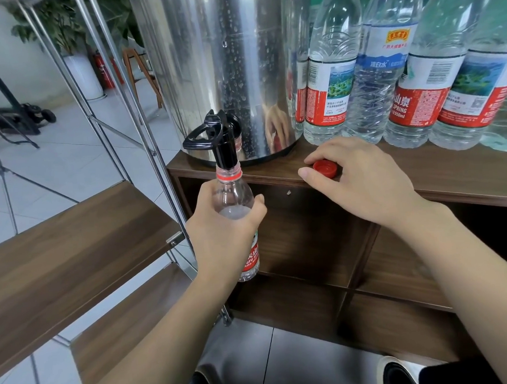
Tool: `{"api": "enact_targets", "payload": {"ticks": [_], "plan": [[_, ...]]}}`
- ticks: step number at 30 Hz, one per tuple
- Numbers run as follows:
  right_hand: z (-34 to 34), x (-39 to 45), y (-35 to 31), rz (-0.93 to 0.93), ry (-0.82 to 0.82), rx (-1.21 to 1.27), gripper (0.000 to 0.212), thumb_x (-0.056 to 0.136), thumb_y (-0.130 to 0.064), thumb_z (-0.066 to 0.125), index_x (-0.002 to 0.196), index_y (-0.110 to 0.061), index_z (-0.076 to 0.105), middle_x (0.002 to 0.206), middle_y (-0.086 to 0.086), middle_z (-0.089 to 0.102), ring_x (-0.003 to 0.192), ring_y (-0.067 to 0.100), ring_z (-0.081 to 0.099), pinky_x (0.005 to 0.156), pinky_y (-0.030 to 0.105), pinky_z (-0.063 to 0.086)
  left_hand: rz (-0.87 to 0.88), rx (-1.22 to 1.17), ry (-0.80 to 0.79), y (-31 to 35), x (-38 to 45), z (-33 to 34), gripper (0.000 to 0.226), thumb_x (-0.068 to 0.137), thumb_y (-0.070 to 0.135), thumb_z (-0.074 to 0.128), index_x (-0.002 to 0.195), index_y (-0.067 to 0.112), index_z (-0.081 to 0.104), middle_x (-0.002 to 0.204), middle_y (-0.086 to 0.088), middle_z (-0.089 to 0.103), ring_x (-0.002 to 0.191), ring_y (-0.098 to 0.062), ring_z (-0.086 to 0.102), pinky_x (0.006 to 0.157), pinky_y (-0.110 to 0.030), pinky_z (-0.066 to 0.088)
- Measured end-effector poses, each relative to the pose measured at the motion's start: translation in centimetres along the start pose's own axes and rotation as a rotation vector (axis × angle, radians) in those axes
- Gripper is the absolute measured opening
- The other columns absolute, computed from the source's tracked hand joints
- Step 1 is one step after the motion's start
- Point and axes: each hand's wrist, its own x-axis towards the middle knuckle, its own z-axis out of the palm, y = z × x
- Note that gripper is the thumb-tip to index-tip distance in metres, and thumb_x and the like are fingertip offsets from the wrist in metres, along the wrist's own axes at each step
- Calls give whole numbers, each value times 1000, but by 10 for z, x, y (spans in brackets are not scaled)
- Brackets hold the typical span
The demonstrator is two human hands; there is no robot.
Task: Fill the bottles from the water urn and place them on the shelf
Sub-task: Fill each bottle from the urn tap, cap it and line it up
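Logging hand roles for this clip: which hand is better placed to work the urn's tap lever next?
Probably the right hand. It only pinches the red cap on the cabinet top, near the tap. The left hand grips the bottle under the spout.

A shiny, mirror-like metal urn [222, 59] beaded with droplets has a glossy black plastic tap [212, 137]. Clear plastic bottles [388, 71] carry glossy labels. The cabinet [455, 171] is matt dark wood grain.

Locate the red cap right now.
The red cap lies on the wooden cabinet top, under the right hand, which pinches it, right of the urn tap and before the bottle row.
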Motion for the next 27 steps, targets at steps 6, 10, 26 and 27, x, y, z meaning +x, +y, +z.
{"api": "enact_targets", "payload": {"ticks": [6, 10, 26, 27], "plan": [[1, 0, 1, 5, 2, 0, 39, 96, -58, 52, 111, -28, 71, 113, -12, 66, 109, 13, 55, 92, 32, 43, -6, -1, 0, -1, 0, 1, 36, 80, 31, 88, 107, 25, 65, 91, 14, 73, 88, 2, 69, 75, -9, 51], [1, 0, 1, -1, 0, 6, 39, 96, -57, 52, 111, -27, 72, 112, -10, 66, 108, 14, 56, 94, 35, 45, -13, -3, 6, -1, 0, 1, 35, 80, 30, 88, 105, 24, 65, 89, 15, 72, 87, 3, 68, 74, -7, 48], [0, 0, 1, -4, -2, 14, 40, 96, -57, 52, 112, -26, 72, 113, -10, 67, 109, 14, 56, 97, 37, 46, -13, -9, 1, 0, 0, 1, 37, 80, 31, 88, 108, 25, 65, 93, 14, 73, 89, 2, 68, 73, -6, 48], [0, 1, 1, -3, -1, 15, 40, 96, -57, 51, 112, -26, 72, 113, -10, 67, 109, 14, 56, 96, 36, 46, -14, -11, 2, 0, 0, 1, 37, 80, 31, 88, 108, 25, 65, 93, 14, 73, 89, 1, 69, 73, -7, 49]]}}
